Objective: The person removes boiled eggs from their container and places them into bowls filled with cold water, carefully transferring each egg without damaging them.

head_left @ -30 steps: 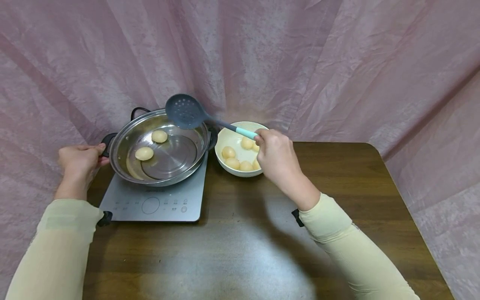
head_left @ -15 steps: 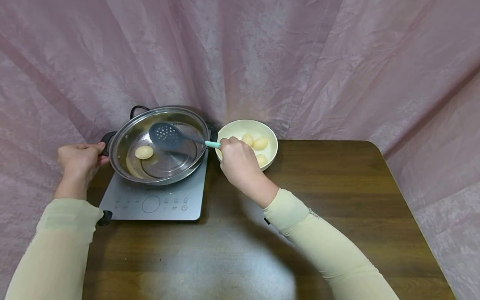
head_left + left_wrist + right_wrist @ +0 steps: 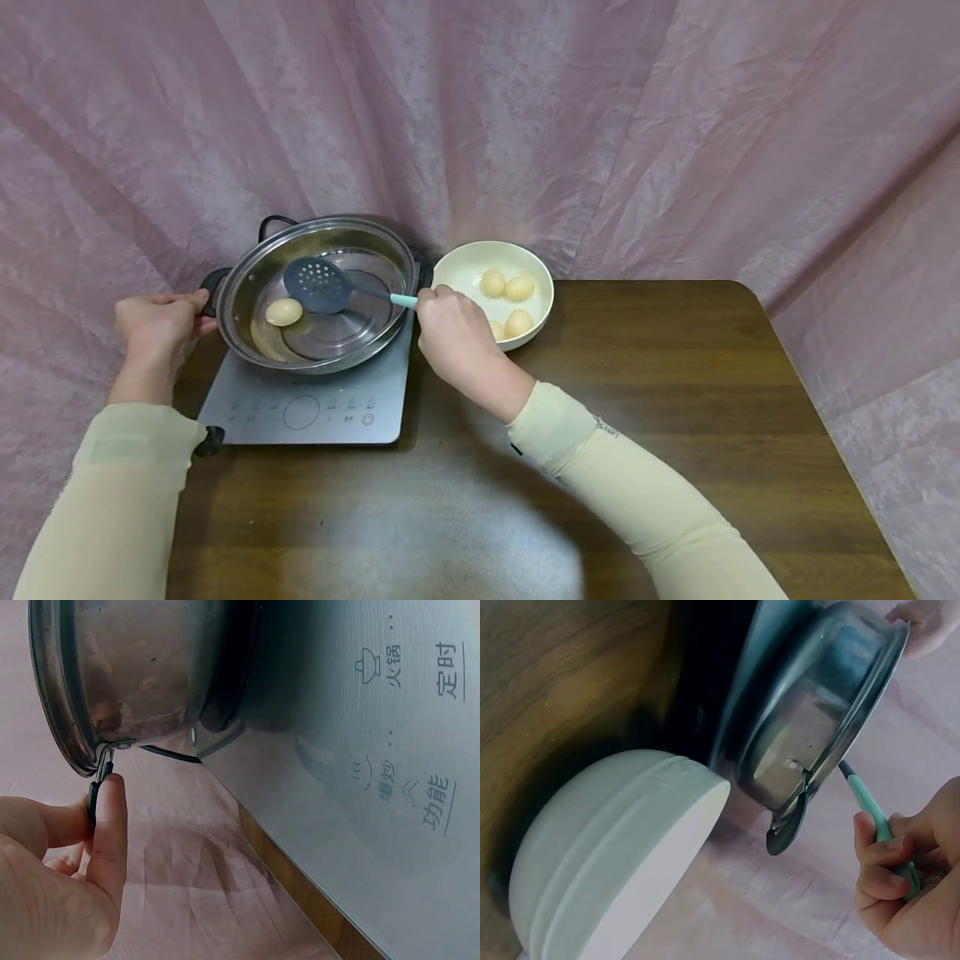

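Note:
In the head view, my right hand [image 3: 462, 346] grips the mint handle of a dark grey slotted spoon [image 3: 318, 283]. Its holed head is down inside the steel pan [image 3: 255, 354]. Just left of the spoon's head lies a pale, smooth egg-shaped piece of food [image 3: 283, 312]. What lies under the head is hidden. My left hand [image 3: 157, 321] pinches the pan's black side handle [image 3: 93, 799] between thumb and fingers. The cream bowl [image 3: 542, 312], right of the pan, holds several similar pale pieces [image 3: 519, 288]; my right hand partly covers this bowl.
The pan stands on a flat induction cooker [image 3: 333, 421] with touch controls at its front. A second side handle [image 3: 786, 831] sticks out toward the bowl. Behind the wooden table [image 3: 660, 383] hangs a pink curtain [image 3: 600, 133].
My right hand moved left, carrying the slotted spoon from above the pan's rim down into it. The farther pale piece is out of sight. My left hand stayed on the handle.

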Demonstrator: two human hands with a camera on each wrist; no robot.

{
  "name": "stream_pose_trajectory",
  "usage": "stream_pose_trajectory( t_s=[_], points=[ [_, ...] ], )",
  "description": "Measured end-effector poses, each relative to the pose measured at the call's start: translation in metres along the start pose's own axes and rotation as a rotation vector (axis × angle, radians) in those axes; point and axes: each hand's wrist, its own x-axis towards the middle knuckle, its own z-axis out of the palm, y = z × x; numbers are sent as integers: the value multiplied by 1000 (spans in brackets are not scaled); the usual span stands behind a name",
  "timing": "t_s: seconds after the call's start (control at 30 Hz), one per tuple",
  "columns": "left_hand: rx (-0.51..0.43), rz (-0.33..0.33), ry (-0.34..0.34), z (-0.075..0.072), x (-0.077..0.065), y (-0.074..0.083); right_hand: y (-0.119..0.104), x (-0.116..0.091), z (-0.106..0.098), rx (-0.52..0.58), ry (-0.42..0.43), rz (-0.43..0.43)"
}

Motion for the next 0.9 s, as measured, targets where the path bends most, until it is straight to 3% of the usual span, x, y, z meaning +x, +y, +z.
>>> stream_pose_trajectory(
  t_s=[0.27, 0.9],
  points=[
    [-24, -1, 1, -1, 0, -1, -9, -9, -8, 35, -44, 5],
    [-35, 11, 7, 0, -3, 1, -2, -23, -51, 238, -298, 77]
  ],
)
